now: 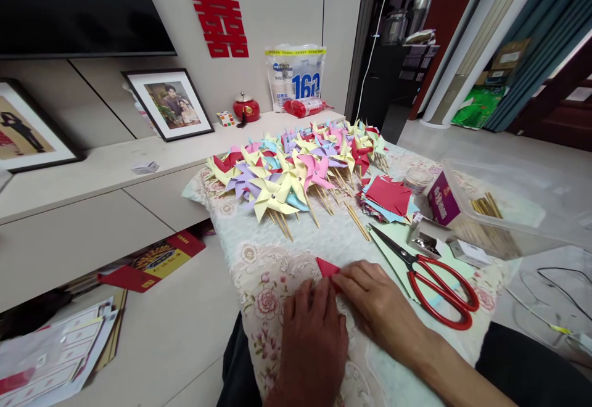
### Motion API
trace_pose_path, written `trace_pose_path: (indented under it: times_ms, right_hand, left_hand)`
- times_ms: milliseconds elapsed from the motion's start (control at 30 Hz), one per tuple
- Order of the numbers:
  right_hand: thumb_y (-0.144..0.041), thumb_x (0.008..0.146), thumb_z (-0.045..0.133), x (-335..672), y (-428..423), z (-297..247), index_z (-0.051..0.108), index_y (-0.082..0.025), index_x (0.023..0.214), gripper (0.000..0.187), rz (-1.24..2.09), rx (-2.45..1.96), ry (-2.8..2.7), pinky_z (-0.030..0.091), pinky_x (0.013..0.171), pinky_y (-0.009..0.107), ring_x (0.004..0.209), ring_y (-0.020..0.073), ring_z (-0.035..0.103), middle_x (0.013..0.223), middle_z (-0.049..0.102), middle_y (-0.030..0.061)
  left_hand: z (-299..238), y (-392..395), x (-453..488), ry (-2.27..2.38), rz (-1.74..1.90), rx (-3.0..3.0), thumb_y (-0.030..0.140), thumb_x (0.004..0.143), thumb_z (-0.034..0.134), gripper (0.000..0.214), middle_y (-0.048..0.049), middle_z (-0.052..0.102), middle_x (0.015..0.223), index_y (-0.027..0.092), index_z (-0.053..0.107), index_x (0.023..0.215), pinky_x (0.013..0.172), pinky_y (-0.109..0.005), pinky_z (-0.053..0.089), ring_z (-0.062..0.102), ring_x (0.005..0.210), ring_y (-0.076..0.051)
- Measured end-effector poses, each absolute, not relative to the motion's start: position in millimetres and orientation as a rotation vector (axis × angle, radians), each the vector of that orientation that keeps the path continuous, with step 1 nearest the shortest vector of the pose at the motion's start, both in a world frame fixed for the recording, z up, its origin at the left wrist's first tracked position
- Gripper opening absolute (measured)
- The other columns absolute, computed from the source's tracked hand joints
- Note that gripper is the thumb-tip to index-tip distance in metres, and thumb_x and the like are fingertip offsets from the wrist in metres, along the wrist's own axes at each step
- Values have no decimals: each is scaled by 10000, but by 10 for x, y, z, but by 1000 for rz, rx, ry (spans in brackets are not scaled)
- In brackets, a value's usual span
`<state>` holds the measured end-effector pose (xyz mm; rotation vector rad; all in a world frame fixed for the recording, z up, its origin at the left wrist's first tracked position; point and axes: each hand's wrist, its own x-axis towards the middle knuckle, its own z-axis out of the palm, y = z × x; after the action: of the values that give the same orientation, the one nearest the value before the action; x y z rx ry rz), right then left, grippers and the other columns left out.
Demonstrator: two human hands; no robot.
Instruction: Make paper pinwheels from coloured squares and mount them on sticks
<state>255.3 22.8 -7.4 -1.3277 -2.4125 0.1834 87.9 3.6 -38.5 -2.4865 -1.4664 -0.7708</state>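
Observation:
A small red folded paper [327,266] lies on the flowered tablecloth [259,259] close to me. My left hand [312,342] presses its near edge with fingers closed together. My right hand [377,305] pinches the paper's right side with thumb and fingertips. Much of the paper is hidden under both hands. Beyond it lies a heap of finished paper pinwheels [296,169] on wooden sticks, in yellow, pink, purple, blue and red.
Red-handled scissors [432,277] lie right of my hands on pale green paper. A stack of cut red and blue squares [387,198], a clear plastic box [497,209] with sticks, and a small box of pins [428,245] sit right. Papers litter the floor at left.

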Motion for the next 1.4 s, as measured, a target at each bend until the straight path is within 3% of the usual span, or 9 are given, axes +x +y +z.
trace_pose_path:
  times_ms: [200,367,667,800,967,1167,1267,1333,1400]
  right_hand:
    - [-73,963,468,2563,-23,-238,530,-162,1400,450,58,-1362,-2472,404,1042,563,1262,316,544,1391,624,118]
    - [-57,934,481,2589,-90,-273,550,-144,1383,463,-45,-1373,-2514,405,1057,603,1284,341,549,1421,606,125]
    - [-46,947,467,2560,-47,-265,625,-19,1203,302,-449,-1340,-2344,558,843,379,973,270,654,1072,709,186]
    - [-55,900,519,2486,50,-159,619,-9,1165,286,-673,-1341,-2606,519,666,391,802,283,659,943,707,179]
    - [-84,899,524,2426,188,-89,630,-111,912,110,-691,-1238,-2753,418,562,360,628,242,607,758,666,106]
    - [-69,893,506,2507,208,-77,605,-151,824,146,-608,-1272,-2657,381,571,329,586,206,597,713,655,64]
    - [-93,909,486,2536,91,-41,605,-155,798,174,-555,-1387,-2509,390,576,310,584,192,599,678,633,47]
    - [-122,934,449,2531,-32,-1,613,-148,817,204,-389,-1466,-2341,399,568,278,578,167,597,666,626,36]
    - [-148,951,428,2500,-170,46,618,-157,822,230,1,-1516,-2063,400,558,236,560,129,580,662,630,13]
  left_hand:
    - [-363,33,820,-1389,-758,-2528,177,847,608,325,-55,731,1218,129,712,1151,920,-507,417,583,1076,-337]
    - [-328,40,715,-1305,-693,-2606,222,877,602,345,-44,706,1279,150,695,1202,958,-507,399,575,1103,-332]
    - [-319,64,686,-1310,-798,-2657,182,865,570,357,-95,721,1225,105,689,1192,940,-526,428,568,1069,-334]
    - [-300,72,675,-1315,-835,-2685,179,848,576,359,-118,719,1203,102,682,1183,924,-529,454,575,1059,-336]
    - [-332,70,667,-1332,-924,-2682,141,835,561,353,-148,713,1168,94,670,1167,912,-527,482,593,1057,-339]
    - [-422,81,570,-1416,-1319,-2639,88,855,501,363,-173,698,1130,88,640,1191,920,-524,509,617,1055,-320]
    - [-418,14,487,-1727,-1697,-2617,124,864,516,349,-160,680,1177,138,637,1191,972,-516,502,620,1120,-302]
    - [-397,-70,468,-2125,-2010,-2555,182,842,589,367,-153,679,1177,164,620,1207,915,-474,543,654,1068,-282]
    - [-361,-160,498,-2476,-2423,-2356,234,792,675,451,-153,683,1177,174,595,1231,825,-412,577,682,994,-258]
